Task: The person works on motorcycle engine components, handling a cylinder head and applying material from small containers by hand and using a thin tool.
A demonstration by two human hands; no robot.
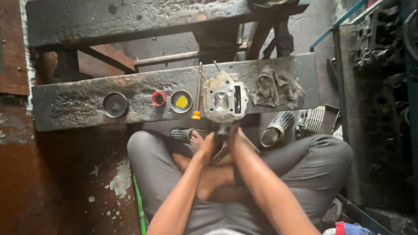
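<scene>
Best done with both palms pressed evenly and the stem kept upright, so the head [224, 101] stays flat and does not rock. Left hand [206, 147] and right hand [235, 138] closed together around a stem below the head; grip itself hidden. Head: pale grey cast metal, grimy, round bore facing up, two studs at top. Sits at the counter [78, 109] front edge, between screwdriver [198, 93] and rag [275, 87].
</scene>
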